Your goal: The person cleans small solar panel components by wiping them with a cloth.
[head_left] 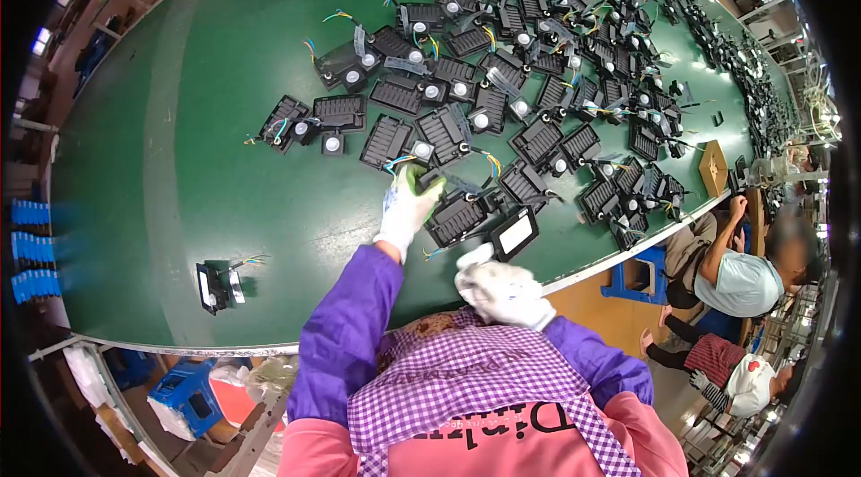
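Observation:
Many black finned lamp units with round white sensors and coloured wires lie on the green table [269, 208]. My left hand [413, 202], in a white and green glove, reaches to the near edge of the pile, its fingers bent round part of a black unit [430, 179]. Just below it lies another finned unit [457, 219]. My right hand [502, 287], in a white glove, is near the table's front edge, beside a unit with its pale panel facing up [515, 233]. Blur hides whether its fingers hold anything.
One separate unit [213, 289] lies at the left front of the table. A cardboard box [713, 169] stands at the right edge. Two people [744, 284] [749, 383] sit at the right, near a blue stool [639, 275]. Blue stools also stand below left.

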Motion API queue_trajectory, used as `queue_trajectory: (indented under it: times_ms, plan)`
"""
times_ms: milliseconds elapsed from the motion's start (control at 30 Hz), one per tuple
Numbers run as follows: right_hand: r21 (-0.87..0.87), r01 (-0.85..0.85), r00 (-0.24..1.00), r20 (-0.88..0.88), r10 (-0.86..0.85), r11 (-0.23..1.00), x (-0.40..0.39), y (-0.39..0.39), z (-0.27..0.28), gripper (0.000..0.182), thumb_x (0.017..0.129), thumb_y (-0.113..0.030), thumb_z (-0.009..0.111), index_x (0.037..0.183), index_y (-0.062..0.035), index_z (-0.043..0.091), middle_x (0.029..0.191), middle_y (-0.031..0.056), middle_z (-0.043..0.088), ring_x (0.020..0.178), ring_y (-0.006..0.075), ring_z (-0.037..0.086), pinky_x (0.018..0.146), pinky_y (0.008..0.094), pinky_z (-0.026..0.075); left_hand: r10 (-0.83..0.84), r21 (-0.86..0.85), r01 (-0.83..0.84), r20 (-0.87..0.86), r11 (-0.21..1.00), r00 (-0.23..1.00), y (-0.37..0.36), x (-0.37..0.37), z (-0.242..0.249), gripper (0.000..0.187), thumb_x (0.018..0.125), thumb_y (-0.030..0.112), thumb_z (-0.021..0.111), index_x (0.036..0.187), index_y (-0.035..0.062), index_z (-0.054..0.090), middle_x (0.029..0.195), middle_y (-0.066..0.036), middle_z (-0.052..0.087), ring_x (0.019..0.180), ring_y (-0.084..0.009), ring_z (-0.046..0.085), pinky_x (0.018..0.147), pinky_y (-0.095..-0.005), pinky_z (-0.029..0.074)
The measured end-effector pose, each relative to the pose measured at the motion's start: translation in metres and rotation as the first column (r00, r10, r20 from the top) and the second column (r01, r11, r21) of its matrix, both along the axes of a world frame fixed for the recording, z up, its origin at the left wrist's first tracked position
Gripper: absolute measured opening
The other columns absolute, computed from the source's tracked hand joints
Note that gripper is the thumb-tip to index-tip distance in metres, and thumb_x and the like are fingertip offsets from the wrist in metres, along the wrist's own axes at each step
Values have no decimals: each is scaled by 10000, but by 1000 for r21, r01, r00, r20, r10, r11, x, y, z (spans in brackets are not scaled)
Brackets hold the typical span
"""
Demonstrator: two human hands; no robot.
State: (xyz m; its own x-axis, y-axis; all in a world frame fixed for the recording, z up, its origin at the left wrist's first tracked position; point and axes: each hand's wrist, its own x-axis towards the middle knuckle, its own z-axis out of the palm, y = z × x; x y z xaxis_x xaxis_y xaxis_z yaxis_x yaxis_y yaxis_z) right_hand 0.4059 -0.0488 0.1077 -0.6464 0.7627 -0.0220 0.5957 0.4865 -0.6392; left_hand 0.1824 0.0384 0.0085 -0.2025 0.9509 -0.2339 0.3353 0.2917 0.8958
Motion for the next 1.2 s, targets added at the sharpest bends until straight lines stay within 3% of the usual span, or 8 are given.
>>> queue_trajectory:
  times_ms: [67, 233, 267, 367, 533, 900, 1033, 1200]
  plan:
    - [-13, -43, 986, 159, 45, 999, 2, -4, -35, 213, 936, -242, 592, 1065, -72, 596, 876, 142, 663, 768, 291, 685, 684, 407, 554, 35, -2, -37, -275, 999, 961, 9, 12, 8, 535, 733, 319, 812, 1097, -4, 589, 1055, -184, 682, 959, -332, 664, 849, -398, 519]
    - [-163, 190, 903, 416, -107, 968, 9, 22, -38, 259, 973, -263, 494, 1087, -48, 584, 960, 169, 684, 894, 331, 682, 793, 424, 542, 112, 52, -105, -172, 993, 979, 12, 16, -2, 566, 720, 223, 817, 1157, -3, 539, 1038, -157, 670, 945, -291, 658, 851, -372, 518]
    - [-558, 522, 827, 517, -222, 645, -9, 38, 10, 265, 995, -262, 468, 1083, -38, 578, 935, 167, 691, 773, 303, 693, 693, 409, 558, 135, 56, -131, -74, 990, 988, 10, 15, 6, 558, 722, 195, 813, 1164, -4, 536, 1042, -148, 663, 949, -274, 654, 855, -364, 516]
    - [-367, 500, 842, 419, -341, 784, 16, 34, -26, 262, 1014, -287, 453, 1095, -63, 563, 815, 139, 680, 630, 268, 664, 572, 395, 532, 35, 297, -68, 115, 952, 993, -7, 6, 43, 559, 752, 112, 762, 1249, 0, 532, 1121, -138, 609, 1014, -231, 611, 891, -347, 501]
    - [-112, 462, 796, 490, -356, 880, 27, 41, -50, 301, 970, -356, 522, 1076, -84, 597, 896, 184, 701, 862, 386, 683, 779, 478, 519, -159, 193, 210, -249, 958, 955, -94, -31, 79, 573, 736, 81, 725, 1277, 34, 543, 1216, -226, 520, 1117, -403, 541, 972, -424, 464]
    - [-313, 475, 848, 410, -335, 822, 15, 36, -39, 329, 955, -379, 558, 1057, -66, 570, 932, 181, 708, 888, 378, 683, 793, 454, 522, -61, -56, 57, -76, 997, 995, -149, -48, 39, 898, 708, 71, 804, 1483, 23, 352, 1385, -218, 511, 1270, -330, 524, 1067, -367, 428]
    - [-446, 495, 869, 233, -437, 746, -19, 39, 10, 232, 979, -275, 577, 1104, -80, 562, 815, 97, 689, 672, 247, 694, 595, 381, 544, 36, -185, 7, 226, 983, 973, -132, -53, 49, 832, 705, 83, 846, 1420, 20, 424, 1253, -139, 606, 1146, -212, 589, 985, -336, 484]
    - [-754, 304, 849, -62, -525, 582, -50, 41, -16, 118, 1002, -236, 567, 1008, -118, 567, 644, 23, 573, 440, 142, 546, 373, 296, 420, -38, -225, 37, 3, 974, 999, -131, -50, 23, 653, 737, 111, 845, 1288, 0, 512, 995, -93, 672, 809, -155, 654, 667, -289, 546]
